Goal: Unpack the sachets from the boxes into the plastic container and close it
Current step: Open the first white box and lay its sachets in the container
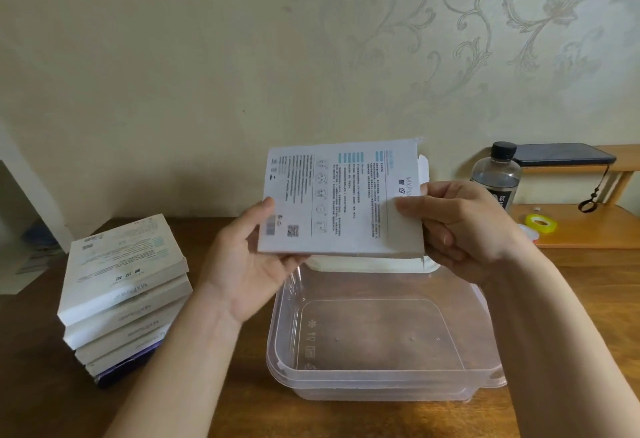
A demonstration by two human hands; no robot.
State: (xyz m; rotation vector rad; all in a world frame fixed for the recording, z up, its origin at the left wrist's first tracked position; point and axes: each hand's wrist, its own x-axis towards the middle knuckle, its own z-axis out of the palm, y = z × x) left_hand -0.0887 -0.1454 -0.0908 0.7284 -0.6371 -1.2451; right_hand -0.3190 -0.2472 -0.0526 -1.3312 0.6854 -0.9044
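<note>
Zero sachets in so far: the clear rectangular plastic container (381,387) sits on the brown wooden counter (214,403) with nothing in it, and you can see the wood grain right through the bottom.
Box in hand: one flat white cardboard box with small printed text (332,202), held up in the air just above the far edge of the container, printed face towards the camera.
Left side: the left hand (242,264) props the box at its lower left corner, thumb on the front, fingers underneath, so that grip is closed on the box.
Right side: the right hand (460,226) pinches the right end of the box, thumb on the face, fingers curled behind. The end flap there looks open and a bit torn. No sachet poking out that I can see.
Waiting pile: a stack of flat white boxes (121,285) on the counter, well to the left of the container. About five, and the bottom one looks dark purple. Can't tell if any are opened.
Lid: a white flat piece (374,264) just behind the container, mostly hidden by the box. I'd guess that's the lid, but not sure.
Done vs left: my read is we're barely at step one. To go: get the sachets out of this box into the container, same for the whole pile, then lid on.
</note>
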